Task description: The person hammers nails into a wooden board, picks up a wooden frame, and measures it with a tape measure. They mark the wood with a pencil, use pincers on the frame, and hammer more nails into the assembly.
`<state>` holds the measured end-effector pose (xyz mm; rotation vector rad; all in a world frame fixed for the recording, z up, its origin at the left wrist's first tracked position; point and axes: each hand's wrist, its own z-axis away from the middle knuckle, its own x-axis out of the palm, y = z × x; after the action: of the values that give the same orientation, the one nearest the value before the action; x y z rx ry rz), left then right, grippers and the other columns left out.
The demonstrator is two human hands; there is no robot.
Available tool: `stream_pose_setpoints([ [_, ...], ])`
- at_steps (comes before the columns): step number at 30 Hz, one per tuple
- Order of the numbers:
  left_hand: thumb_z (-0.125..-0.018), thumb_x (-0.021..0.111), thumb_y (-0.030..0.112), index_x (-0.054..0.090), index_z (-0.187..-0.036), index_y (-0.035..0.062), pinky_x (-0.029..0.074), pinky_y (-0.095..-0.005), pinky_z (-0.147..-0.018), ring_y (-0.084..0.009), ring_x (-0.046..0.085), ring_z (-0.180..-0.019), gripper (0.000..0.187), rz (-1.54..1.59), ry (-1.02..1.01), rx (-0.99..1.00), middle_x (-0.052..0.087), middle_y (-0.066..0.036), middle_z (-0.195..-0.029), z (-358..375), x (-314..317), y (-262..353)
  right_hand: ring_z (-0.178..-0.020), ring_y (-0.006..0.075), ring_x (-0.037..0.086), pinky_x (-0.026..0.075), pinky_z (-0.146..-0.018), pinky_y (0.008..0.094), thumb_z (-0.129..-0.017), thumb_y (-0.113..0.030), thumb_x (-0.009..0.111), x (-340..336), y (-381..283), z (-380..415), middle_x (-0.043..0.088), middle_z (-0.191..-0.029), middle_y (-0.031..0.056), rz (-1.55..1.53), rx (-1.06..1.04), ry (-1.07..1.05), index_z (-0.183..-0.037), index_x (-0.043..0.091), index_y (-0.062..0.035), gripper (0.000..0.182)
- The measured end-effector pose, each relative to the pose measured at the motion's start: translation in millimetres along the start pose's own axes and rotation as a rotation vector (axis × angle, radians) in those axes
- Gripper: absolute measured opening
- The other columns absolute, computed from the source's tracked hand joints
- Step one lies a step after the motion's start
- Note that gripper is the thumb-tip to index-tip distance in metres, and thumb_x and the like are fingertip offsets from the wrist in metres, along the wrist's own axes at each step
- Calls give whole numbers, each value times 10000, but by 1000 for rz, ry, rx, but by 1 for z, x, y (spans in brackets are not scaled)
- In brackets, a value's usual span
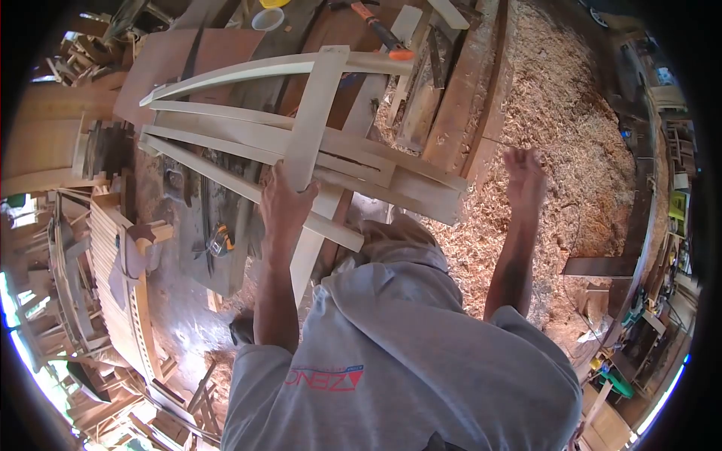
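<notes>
My left hand (284, 197) grips the lower end of a flat, pale wooden board (319, 113). That board lies crosswise over several long wooden strips (218, 129), which fan out from a narrow end on the left. A curved strip (248, 72) runs along the far side of the fan. Held out to the right, over the wood shavings, is my right hand (524, 177). It is a little blurred, its fingers look loosely apart, and nothing shows in it.
A hammer (380, 30) with an orange-tipped handle lies beyond the strips. A tape measure (221, 242) rests on the bench at left. Wood shavings (571, 150) cover the floor at right. A slatted wooden piece (113, 278) and stacked offcuts stand at left.
</notes>
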<state>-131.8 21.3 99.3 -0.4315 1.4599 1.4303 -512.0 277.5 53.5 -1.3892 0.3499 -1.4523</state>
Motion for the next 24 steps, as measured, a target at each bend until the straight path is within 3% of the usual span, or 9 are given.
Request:
stream_pose_setpoints([
  [2,-723,797,305,474,-1300,-22,473,-486,-919,-419,609,-1079,737,-11,20,6,632,-252,-1136,1,-1,1,-1094,257,625,463,-998,548,-984,-236,568,-64,42,-18,662,-924,64,-288,368,-178,-957,620,-98,150],
  [4,-728,774,291,469,-1318,-31,482,-505,-908,-427,628,-1058,739,-14,53,2,658,-264,-1094,-5,1,-1,-1091,260,628,427,-995,565,-972,-251,567,-38,72,9,654,-912,35,-168,455,-13,-927,623,-127,144],
  [7,-705,774,284,516,-1299,28,502,-497,-885,-418,637,-1042,696,60,96,44,662,-234,-1108,0,8,-13,-1056,247,635,438,-934,498,-974,-229,567,22,83,36,654,-906,36,-146,452,65,-917,616,-120,132],
  [11,-697,755,260,523,-1298,53,520,-495,-848,-416,653,-1000,677,64,107,66,667,-210,-1101,-1,5,-6,-990,231,644,441,-864,447,-974,-221,568,22,84,28,655,-903,41,-94,493,29,-920,612,-114,128],
  [14,-707,728,252,519,-1304,55,525,-492,-840,-413,657,-997,663,50,110,48,670,-213,-1094,13,8,1,-863,186,654,443,-740,397,-979,-241,577,29,84,30,649,-865,29,243,432,285,-951,607,-116,131],
  [16,-713,713,249,516,-1311,59,525,-489,-843,-411,658,-1000,658,3,116,58,673,-218,-1090,24,10,11,-821,169,653,429,-688,381,-984,-248,575,17,75,29,645,-843,14,197,433,309,-959,606,-112,142],
  [18,-708,735,228,536,-1301,88,518,-465,-863,-403,661,-1013,641,31,35,-129,687,-213,-1079,36,14,30,-777,161,645,425,-691,379,-994,-265,566,6,63,29,639,-828,-2,127,481,431,-961,603,-111,161],
  [23,-719,723,240,517,-1330,87,520,-469,-865,-411,661,-1017,663,-20,76,-46,685,-223,-1096,55,29,36,-712,142,625,441,-610,317,-1009,-256,546,-10,49,34,618,-747,0,109,494,378,-951,590,-105,167],
  [24,-739,725,256,527,-1290,32,515,-474,-856,-416,658,-997,627,16,95,11,684,-237,-1065,55,31,36,-712,142,625,441,-610,317,-1009,-256,546,-13,53,32,618,-747,0,92,479,388,-951,590,-105,167],
])
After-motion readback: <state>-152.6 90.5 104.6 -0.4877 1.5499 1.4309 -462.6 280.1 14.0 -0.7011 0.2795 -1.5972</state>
